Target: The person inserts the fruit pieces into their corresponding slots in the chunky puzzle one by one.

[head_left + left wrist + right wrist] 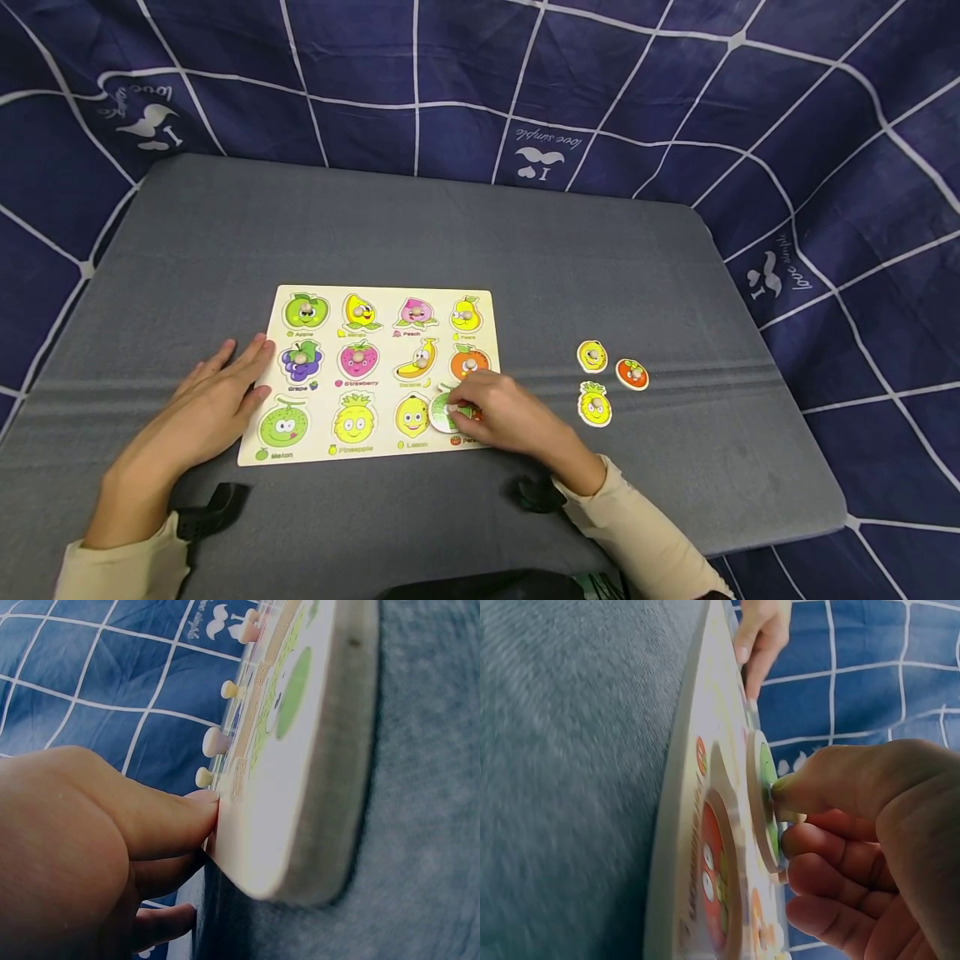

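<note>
A pale wooden fruit puzzle board (316, 437) lies on the grey table. At its left edge rests my left hand (213, 408), fingers spread and fairly straight; in the left wrist view the thumb (169, 825) touches the board near a corner. My right hand (513, 414) pinches a round green melon puzzle piece (761, 802) between thumb and fingers. That piece is above the board's lower right, partly over the lemon picture (412, 414) and beside the persimmon picture (714, 877). At the lower left are the melon picture (283, 427) and the pineapple picture (354, 422), both without knobs.
Right of the board lie a lemon piece (592, 357), a red-orange persimmon piece (632, 374) and a pineapple piece (595, 405). Knobbed fruit pieces, such as the strawberry (357, 360), sit in the board's upper two rows. Blue gridded cloth (465, 67) surrounds the table (420, 225).
</note>
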A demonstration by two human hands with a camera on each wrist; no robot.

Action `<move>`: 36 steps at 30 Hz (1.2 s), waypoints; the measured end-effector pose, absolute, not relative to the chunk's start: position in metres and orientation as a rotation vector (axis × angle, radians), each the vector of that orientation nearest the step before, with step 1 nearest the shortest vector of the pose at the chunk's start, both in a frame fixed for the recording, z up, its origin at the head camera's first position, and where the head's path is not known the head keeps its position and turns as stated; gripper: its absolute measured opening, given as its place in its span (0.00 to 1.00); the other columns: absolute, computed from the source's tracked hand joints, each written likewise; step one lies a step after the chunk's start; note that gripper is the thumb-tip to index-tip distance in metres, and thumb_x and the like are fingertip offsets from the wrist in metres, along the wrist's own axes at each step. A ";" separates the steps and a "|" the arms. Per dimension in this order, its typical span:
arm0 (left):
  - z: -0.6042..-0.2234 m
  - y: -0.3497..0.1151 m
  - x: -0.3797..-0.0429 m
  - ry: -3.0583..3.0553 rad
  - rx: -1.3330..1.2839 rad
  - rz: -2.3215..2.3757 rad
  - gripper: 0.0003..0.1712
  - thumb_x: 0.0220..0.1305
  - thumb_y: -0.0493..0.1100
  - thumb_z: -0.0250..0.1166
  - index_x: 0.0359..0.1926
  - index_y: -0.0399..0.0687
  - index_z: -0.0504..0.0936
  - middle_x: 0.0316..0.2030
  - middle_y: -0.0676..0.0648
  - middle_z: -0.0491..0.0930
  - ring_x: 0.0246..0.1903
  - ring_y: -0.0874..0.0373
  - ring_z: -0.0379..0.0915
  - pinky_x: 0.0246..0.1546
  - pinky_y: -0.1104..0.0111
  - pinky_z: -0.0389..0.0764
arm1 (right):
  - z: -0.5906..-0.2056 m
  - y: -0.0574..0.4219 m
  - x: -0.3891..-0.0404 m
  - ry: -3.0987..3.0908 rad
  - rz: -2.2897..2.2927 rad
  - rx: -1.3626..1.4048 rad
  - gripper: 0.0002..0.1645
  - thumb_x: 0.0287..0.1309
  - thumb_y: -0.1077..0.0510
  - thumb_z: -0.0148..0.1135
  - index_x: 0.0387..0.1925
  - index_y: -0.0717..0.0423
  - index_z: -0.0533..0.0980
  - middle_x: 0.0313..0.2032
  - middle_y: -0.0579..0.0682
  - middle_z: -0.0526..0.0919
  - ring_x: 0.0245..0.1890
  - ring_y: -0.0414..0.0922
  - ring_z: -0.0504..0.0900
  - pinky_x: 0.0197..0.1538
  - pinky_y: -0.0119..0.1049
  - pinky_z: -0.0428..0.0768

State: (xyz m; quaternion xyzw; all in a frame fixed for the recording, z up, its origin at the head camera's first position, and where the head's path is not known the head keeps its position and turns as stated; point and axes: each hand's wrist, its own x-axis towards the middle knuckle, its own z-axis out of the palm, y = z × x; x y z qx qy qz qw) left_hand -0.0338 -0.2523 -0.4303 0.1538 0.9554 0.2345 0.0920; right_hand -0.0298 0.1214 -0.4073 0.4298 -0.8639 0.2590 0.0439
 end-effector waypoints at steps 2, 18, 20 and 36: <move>-0.430 -0.252 -0.034 2.836 0.458 0.696 0.35 0.73 0.36 0.55 0.73 0.28 0.53 0.73 0.29 0.48 0.71 0.25 0.35 0.64 0.30 0.38 | -0.408 0.118 -0.030 -2.643 0.789 1.313 0.03 0.54 0.66 0.67 0.32 0.58 0.83 0.30 0.46 0.82 0.30 0.38 0.78 0.39 0.28 0.77; -0.431 -0.253 -0.034 2.834 0.456 0.686 0.35 0.74 0.37 0.55 0.73 0.27 0.52 0.73 0.29 0.47 0.71 0.25 0.33 0.65 0.31 0.35 | -0.409 0.091 -0.033 -2.661 0.839 1.350 0.03 0.54 0.66 0.67 0.32 0.56 0.84 0.29 0.44 0.81 0.28 0.37 0.74 0.36 0.24 0.72; -0.431 -0.253 -0.034 2.831 0.454 0.690 0.35 0.74 0.37 0.55 0.73 0.27 0.52 0.73 0.29 0.46 0.71 0.26 0.33 0.65 0.31 0.34 | -0.409 0.087 -0.034 -2.669 0.837 1.356 0.03 0.54 0.65 0.67 0.32 0.57 0.84 0.29 0.44 0.81 0.28 0.37 0.75 0.36 0.24 0.72; -0.431 -0.253 -0.033 2.843 0.451 0.697 0.35 0.72 0.36 0.55 0.73 0.28 0.53 0.73 0.29 0.47 0.72 0.26 0.33 0.65 0.32 0.34 | -0.406 0.067 -0.038 -2.707 0.841 1.389 0.02 0.56 0.64 0.67 0.33 0.56 0.83 0.28 0.44 0.80 0.28 0.37 0.72 0.45 0.26 0.74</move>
